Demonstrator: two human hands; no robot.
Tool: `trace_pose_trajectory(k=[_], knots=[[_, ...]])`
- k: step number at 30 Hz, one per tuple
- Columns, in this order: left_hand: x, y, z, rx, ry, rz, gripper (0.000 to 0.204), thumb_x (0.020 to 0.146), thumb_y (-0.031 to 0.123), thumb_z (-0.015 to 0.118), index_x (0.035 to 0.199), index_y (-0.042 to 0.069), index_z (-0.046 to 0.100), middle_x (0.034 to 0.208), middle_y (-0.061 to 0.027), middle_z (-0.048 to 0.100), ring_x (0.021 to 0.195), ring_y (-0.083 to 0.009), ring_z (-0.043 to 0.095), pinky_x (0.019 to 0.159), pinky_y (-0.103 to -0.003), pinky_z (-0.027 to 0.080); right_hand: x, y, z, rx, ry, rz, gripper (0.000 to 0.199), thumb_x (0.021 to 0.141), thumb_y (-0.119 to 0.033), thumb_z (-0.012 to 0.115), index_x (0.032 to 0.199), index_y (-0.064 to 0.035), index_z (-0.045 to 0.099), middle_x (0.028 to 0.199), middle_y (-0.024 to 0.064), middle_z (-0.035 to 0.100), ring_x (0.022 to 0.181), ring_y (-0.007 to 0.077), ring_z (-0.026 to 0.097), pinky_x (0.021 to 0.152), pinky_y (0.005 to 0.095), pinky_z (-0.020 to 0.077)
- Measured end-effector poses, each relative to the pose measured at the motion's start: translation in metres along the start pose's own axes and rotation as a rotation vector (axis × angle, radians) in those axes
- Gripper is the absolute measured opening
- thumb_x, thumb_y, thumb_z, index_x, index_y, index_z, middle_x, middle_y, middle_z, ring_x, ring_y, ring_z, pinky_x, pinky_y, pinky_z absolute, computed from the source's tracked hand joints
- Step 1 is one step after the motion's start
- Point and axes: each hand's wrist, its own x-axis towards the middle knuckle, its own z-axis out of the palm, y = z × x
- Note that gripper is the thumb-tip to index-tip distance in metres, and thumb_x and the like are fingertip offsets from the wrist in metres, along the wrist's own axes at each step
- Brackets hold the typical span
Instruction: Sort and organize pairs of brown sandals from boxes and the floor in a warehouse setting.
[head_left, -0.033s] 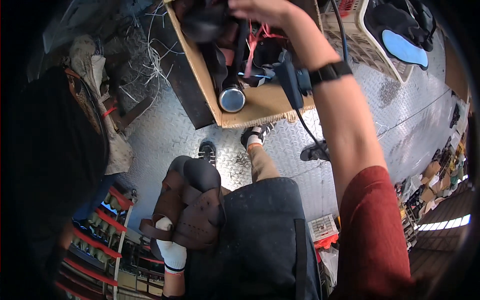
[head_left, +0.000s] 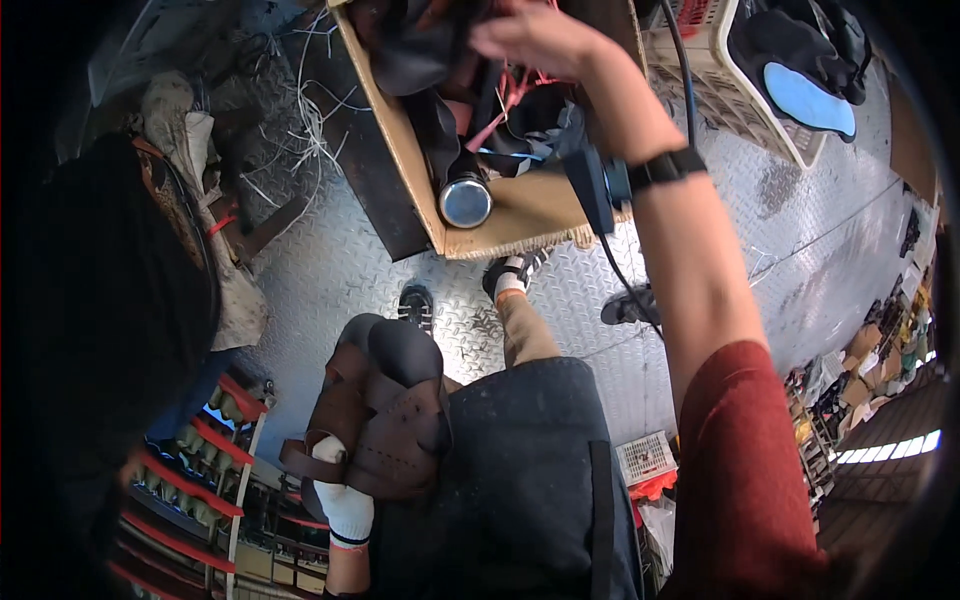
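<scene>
The gloved left hand [head_left: 345,505] is closed round brown sandals [head_left: 398,430], held low beside the dark apron [head_left: 525,460]. The bare right hand [head_left: 540,42] reaches over the box [head_left: 535,215], its fingers blurred against dark items; whether it grips anything, I cannot tell. Its forearm [head_left: 695,265] and the wrist device [head_left: 590,190] block the box's right side. Inside lie a silver-ended cylinder [head_left: 466,203] and red ties [head_left: 515,92]. White strands [head_left: 315,130] litter the floor [head_left: 300,265] to the left; a pale crate [head_left: 690,88] stands right.
</scene>
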Motion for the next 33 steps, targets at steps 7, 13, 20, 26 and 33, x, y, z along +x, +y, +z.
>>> trace_pose_trajectory(k=[7, 13, 20, 26, 33], knots=[[0.002, -0.015, -0.022, -0.028, -0.076, -0.045, 0.035, 0.092, 0.022, 0.045, 0.123, 0.005, 0.045, 0.126, -0.0092, 0.046, 0.117, -0.0226, 0.044, 0.102, -0.039, 0.034, -0.069, 0.11, 0.042, 0.229, 0.553, 0.653, 0.033, 0.069, -0.015, 0.074, 0.098, -0.0058, 0.06, 0.083, 0.0185, 0.064, 0.084, 0.0284, 0.062, 0.073, 0.0427, 0.0493], [0.005, -0.021, -0.013, -0.156, 0.05, -0.106, 0.02, 0.091, 0.022, 0.048, 0.107, 0.01, 0.052, 0.108, -0.003, 0.051, 0.107, -0.0193, 0.047, 0.098, -0.038, 0.035, -0.026, 0.143, 0.107, -0.613, 0.445, 0.814, 0.097, 0.071, -0.012, 0.067, 0.143, -0.0254, 0.003, 0.144, 0.0287, 0.011, 0.12, 0.0415, 0.043, 0.097, 0.0433, 0.04], [-0.004, -0.054, -0.035, 0.108, 0.171, 0.055, 0.026, 0.095, 0.021, 0.042, 0.115, 0.007, 0.049, 0.117, -0.0056, 0.048, 0.11, -0.0197, 0.045, 0.1, -0.037, 0.034, -0.025, 0.137, 0.094, -0.629, 0.797, 0.316, 0.051, 0.067, -0.013, 0.061, 0.117, -0.0092, 0.052, 0.102, 0.0254, 0.06, 0.098, 0.0375, 0.058, 0.083, 0.0417, 0.0469], [-0.008, -0.03, -0.034, -0.077, -0.053, 0.058, 0.026, 0.094, 0.021, 0.042, 0.114, 0.005, 0.049, 0.115, -0.0071, 0.05, 0.109, -0.0202, 0.047, 0.099, -0.038, 0.035, -0.126, 0.005, 0.075, -0.455, 0.674, 0.194, 0.049, 0.064, -0.011, 0.059, 0.113, -0.0053, 0.061, 0.094, 0.0178, 0.066, 0.088, 0.0229, 0.064, 0.08, 0.0297, 0.047], [-0.013, 0.006, -0.038, -0.002, -0.067, 0.147, 0.027, 0.093, 0.022, 0.045, 0.115, 0.007, 0.048, 0.114, -0.006, 0.051, 0.109, -0.0197, 0.048, 0.098, -0.037, 0.037, -0.244, -0.026, 0.134, -0.636, 0.737, 0.131, 0.061, 0.067, 0.0, 0.06, 0.125, -0.0177, 0.051, 0.095, 0.0159, 0.058, 0.089, 0.0337, 0.058, 0.077, 0.0388, 0.0464]])
